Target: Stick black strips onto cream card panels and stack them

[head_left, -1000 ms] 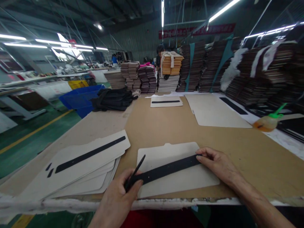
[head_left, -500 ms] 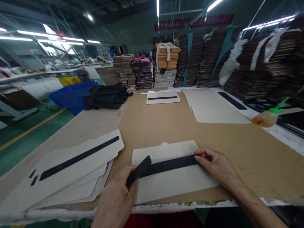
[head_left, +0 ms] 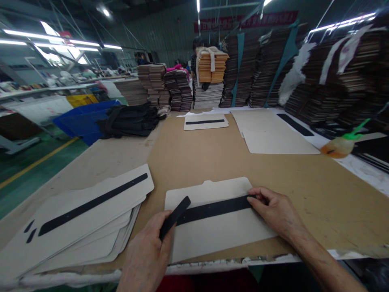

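Note:
A pale board (head_left: 194, 245) with rounded corners and a small tab on its far edge lies flat before me, at the near edge of the table. A long black strip (head_left: 217, 209) runs across it. At the strip's right end, my right hand (head_left: 276, 211) is closed, thumb and fingertips pinching that end. My left hand (head_left: 147, 253) is closed around a second black strip (head_left: 174, 218), or a few together; I cannot tell which. This held strip sticks up at a slant over the left end of the strip on the board.
Left of me lies a fanned stack of pale boards (head_left: 94, 239), the top one bearing a black strip. Farther back are a smaller board (head_left: 206, 126), a large pale sheet (head_left: 279, 140), a bottle with a green nozzle (head_left: 338, 147) and a black fabric pile (head_left: 130, 119).
The view has shifted slightly, so everything sits a little farther left and mostly higher. Both hands keep the same grip, and the strip on the board looks unmoved.

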A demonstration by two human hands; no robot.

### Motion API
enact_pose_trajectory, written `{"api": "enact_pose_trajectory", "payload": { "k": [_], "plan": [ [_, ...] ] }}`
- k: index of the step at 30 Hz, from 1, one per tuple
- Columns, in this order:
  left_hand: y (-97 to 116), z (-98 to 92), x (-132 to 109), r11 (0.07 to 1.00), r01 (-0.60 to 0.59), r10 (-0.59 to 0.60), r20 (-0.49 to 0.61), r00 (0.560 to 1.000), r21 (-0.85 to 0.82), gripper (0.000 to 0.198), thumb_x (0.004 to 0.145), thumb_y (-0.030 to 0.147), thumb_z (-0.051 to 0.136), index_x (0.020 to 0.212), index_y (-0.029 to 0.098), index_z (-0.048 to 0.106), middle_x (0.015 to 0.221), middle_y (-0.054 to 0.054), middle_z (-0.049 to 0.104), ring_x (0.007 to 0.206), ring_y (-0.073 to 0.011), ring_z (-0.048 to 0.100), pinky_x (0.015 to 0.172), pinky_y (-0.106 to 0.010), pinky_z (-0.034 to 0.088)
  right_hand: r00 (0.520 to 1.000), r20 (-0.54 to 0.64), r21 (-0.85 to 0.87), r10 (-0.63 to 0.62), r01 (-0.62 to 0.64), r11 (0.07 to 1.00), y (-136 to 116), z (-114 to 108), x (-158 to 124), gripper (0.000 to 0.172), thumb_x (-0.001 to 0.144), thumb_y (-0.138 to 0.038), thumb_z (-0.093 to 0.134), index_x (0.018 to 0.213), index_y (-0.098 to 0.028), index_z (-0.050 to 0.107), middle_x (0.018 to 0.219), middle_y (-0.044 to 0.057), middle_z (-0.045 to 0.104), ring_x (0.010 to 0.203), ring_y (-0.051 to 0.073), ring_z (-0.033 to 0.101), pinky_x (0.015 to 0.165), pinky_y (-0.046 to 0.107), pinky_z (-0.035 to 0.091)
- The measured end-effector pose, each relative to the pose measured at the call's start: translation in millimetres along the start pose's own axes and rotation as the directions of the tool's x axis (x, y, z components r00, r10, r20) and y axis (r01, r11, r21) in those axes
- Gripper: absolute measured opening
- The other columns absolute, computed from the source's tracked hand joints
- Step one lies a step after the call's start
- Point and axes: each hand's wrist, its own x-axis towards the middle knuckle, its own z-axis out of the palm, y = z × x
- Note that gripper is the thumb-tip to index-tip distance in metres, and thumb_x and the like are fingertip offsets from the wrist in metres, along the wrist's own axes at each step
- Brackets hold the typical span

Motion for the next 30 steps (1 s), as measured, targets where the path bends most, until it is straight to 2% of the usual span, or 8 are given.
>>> {"api": "enact_pose_trajectory", "payload": {
  "k": [11, 17, 19, 22, 24, 26, 28, 30],
  "plan": [
    [0, 1.8, 2, 0.999, -0.042, 0.042, -0.06, 0.997, 0.002, 0.027, 0.092, 0.04, 0.041, 0.107, 0.027, 0.06, 0.105, -0.001, 0.072, 0.098, -0.0227, 0.068, 0.085, -0.033, 0.051, 0.997, -0.005, -0.068, -0.074, 0.074, 0.995, 2, 2, -1, 0.029, 0.077, -0.044, 0.056, 0.09, -0.022, 0.072, 0.063, -0.002, 0.06, 0.059, 0.016, 0.056, 0.058, 0.028, 0.043],
    [-1, 4.2, 4, 1.0, -0.016, 0.017, -0.048, 0.999, 0.013, 0.028, 0.092, 0.04, 0.041, 0.108, 0.027, 0.06, 0.104, -0.002, 0.072, 0.096, -0.023, 0.068, 0.083, -0.033, 0.051, 0.995, -0.009, -0.109, -0.095, 0.094, 0.99, 1, 3, -2, 0.028, 0.079, -0.041, 0.056, 0.09, -0.022, 0.072, 0.063, -0.001, 0.06, 0.059, 0.017, 0.056, 0.06, 0.029, 0.044],
    [0, 5.0, 5, 1.0, -0.009, 0.01, -0.059, 0.998, 0.017, 0.027, 0.091, 0.039, 0.042, 0.107, 0.027, 0.06, 0.102, -0.002, 0.072, 0.094, -0.0233, 0.069, 0.081, -0.033, 0.051, 0.99, -0.006, -0.164, -0.14, 0.137, 0.977, 1, 4, -2, 0.026, 0.08, -0.039, 0.055, 0.091, -0.022, 0.071, 0.067, 0.0, 0.062, 0.062, 0.017, 0.057, 0.063, 0.03, 0.045],
    [3, 3.2, 4, 1.0, -0.001, 0.0, -0.042, 0.999, -0.012, 0.027, 0.091, 0.039, 0.044, 0.108, 0.027, 0.061, 0.101, -0.002, 0.072, 0.093, -0.0234, 0.069, 0.079, -0.032, 0.051, 0.972, -0.024, -0.248, -0.232, 0.219, 0.944, 4, 4, -4, 0.023, 0.082, -0.037, 0.055, 0.094, -0.023, 0.07, 0.086, 0.003, 0.064, 0.07, 0.017, 0.06, 0.068, 0.031, 0.047],
    [6, -1.3, 1, 0.998, 0.013, -0.014, -0.024, 1.0, -0.057, 0.026, 0.09, 0.038, 0.045, 0.107, 0.026, 0.061, 0.1, -0.002, 0.072, 0.093, -0.0238, 0.068, 0.079, -0.033, 0.051, 0.965, -0.049, -0.278, -0.259, 0.236, 0.931, 7, 3, -5, 0.022, 0.082, -0.039, 0.056, 0.092, -0.024, 0.069, 0.095, 0.004, 0.062, 0.07, 0.016, 0.06, 0.066, 0.031, 0.047],
    [9, -8.3, -6, 0.996, 0.016, -0.018, -0.021, 1.0, -0.093, 0.023, 0.09, 0.038, 0.047, 0.102, 0.025, 0.062, 0.095, -0.002, 0.071, 0.09, -0.0235, 0.067, 0.078, -0.033, 0.05, 0.962, -0.045, -0.286, -0.268, 0.245, 0.927, 12, 3, -6, 0.022, 0.083, -0.042, 0.054, 0.087, -0.026, 0.069, 0.095, 0.003, 0.061, 0.068, 0.016, 0.06, 0.064, 0.031, 0.047],
    [11, -15.9, -14, 0.991, -0.042, 0.04, -0.024, 0.999, -0.125, 0.017, 0.09, 0.035, 0.049, 0.094, 0.025, 0.062, 0.087, -0.001, 0.069, 0.084, -0.0214, 0.066, 0.074, -0.03, 0.049, 0.953, -0.014, -0.267, -0.301, 0.287, 0.92, 18, 4, -5, 0.024, 0.084, -0.044, 0.052, 0.081, -0.027, 0.068, 0.091, 0.002, 0.063, 0.07, 0.018, 0.061, 0.066, 0.032, 0.047],
    [12, -22.3, -22, 0.974, -0.154, 0.153, -0.017, 0.988, -0.164, 0.013, 0.088, 0.027, 0.049, 0.087, 0.025, 0.062, 0.082, 0.0, 0.066, 0.078, -0.0185, 0.064, 0.068, -0.026, 0.047, 0.949, -0.025, -0.218, -0.315, 0.302, 0.928, 23, 6, -3, 0.024, 0.081, -0.047, 0.053, 0.079, -0.028, 0.069, 0.089, 0.002, 0.066, 0.074, 0.02, 0.063, 0.07, 0.033, 0.047]
  ]
}}
